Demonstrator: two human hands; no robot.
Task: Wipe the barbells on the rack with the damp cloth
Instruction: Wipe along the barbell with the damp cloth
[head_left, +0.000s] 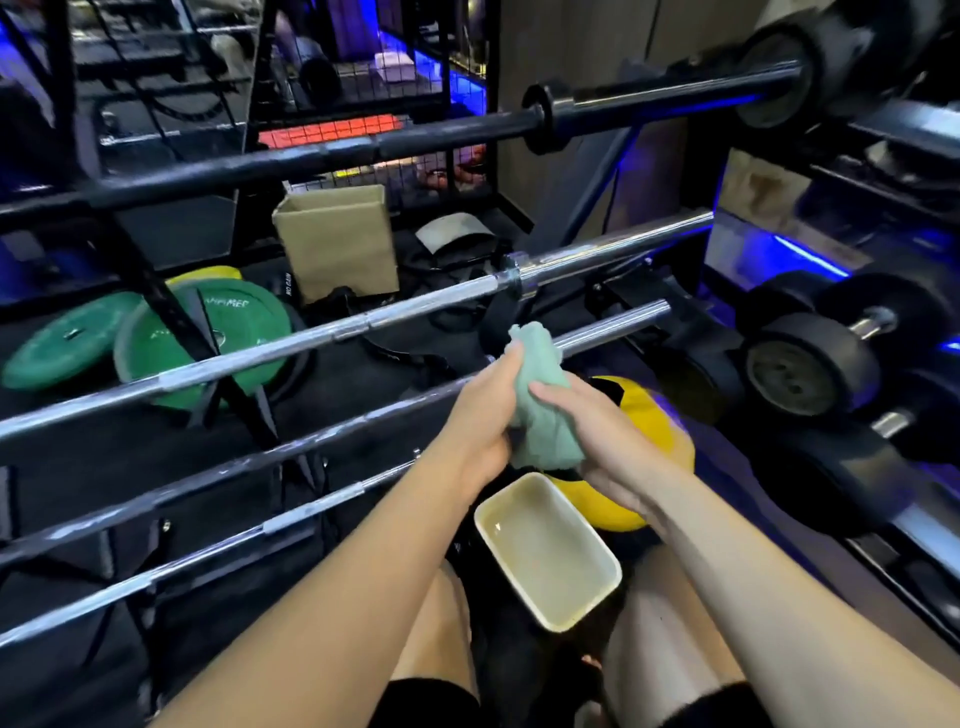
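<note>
Dim gym, blue strip glow at right, wide-angle bending, soft blurred edges

The cloth is a pale mint green, plain with no pattern. The top barbell is matt black; the barbells below it are shiny silver chrome. Two weight plates on the floor are green with faint pale lettering, and another plate is bright yellow. The tray is cream-white, holding cloudy yellowish water. The cardboard box is plain tan. The dumbbells are black with silver handles. Blue light strips glow along the shelves, and a red-orange patch shows behind black wire mesh
</note>
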